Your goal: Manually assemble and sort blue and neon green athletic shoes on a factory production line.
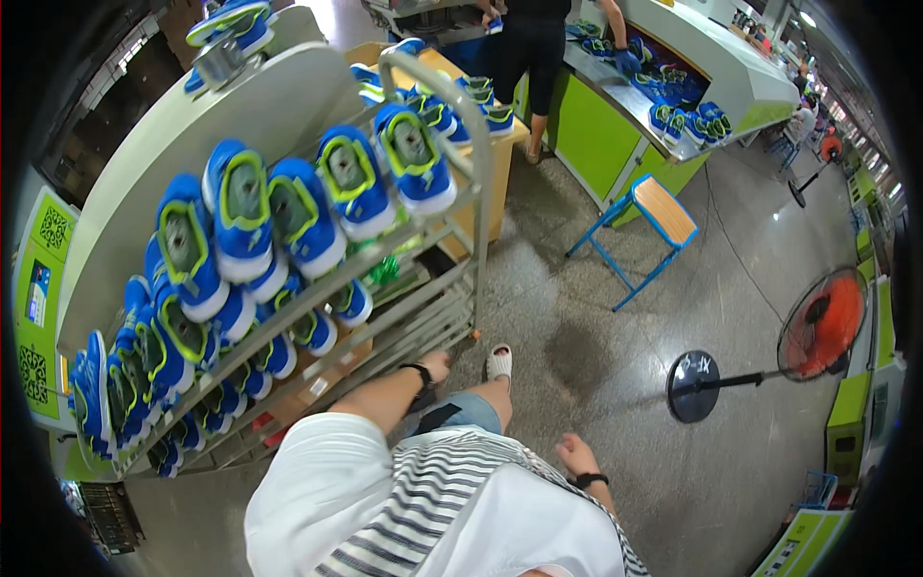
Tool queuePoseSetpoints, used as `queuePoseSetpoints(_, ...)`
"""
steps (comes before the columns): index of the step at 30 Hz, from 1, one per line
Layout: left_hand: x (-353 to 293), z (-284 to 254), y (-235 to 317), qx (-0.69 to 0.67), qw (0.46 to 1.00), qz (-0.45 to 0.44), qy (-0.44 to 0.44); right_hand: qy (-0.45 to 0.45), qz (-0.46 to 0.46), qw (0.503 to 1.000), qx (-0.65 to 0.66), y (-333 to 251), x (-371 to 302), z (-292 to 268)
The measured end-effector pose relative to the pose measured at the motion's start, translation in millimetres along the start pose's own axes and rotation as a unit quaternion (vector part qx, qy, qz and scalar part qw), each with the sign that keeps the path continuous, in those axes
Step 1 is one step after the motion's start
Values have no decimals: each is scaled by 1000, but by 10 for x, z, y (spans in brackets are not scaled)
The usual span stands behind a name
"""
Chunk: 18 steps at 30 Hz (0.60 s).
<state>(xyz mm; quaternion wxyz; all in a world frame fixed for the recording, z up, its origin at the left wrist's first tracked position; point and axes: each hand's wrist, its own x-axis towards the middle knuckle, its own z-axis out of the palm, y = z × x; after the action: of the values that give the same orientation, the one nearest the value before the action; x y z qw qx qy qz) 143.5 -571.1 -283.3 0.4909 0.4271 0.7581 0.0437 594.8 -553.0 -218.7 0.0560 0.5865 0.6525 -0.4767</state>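
My left hand (435, 366) hangs low beside the metal shoe rack (481, 192), apart from it; its fingers are smeared and I cannot make them out. On my right, my right hand (575, 454) is over the floor with its fingers loosely curled, nothing visible in them. Both wrists carry dark bands. Blue sneakers (353, 183) with lime-green collars and white soles fill the rack's sloping tiers on my left, toes down. A white sandal (499, 363) shows on my foot.
A blue-framed stool (665, 209) with a wooden seat stands ahead. To the right is an orange floor fan (822, 322) on a round black base (694, 387). A person in black (532, 58) works by a green machine bench (584, 125) holding more sneakers. A cable crosses the floor.
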Motion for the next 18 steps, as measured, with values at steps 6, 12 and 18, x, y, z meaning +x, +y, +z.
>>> queuePoseSetpoints(6,1227,27,2138,249,944,185,-110,51,181,982,15,1795,692,-191)
queuePoseSetpoints(12,1512,-943,3979,202,949,216,-111,38,142,988,-38,1348,1509,-1577)
queuePoseSetpoints(18,2346,-1504,3936,176,962,167,-124,19,73,991,-114,904,2804,-2803)
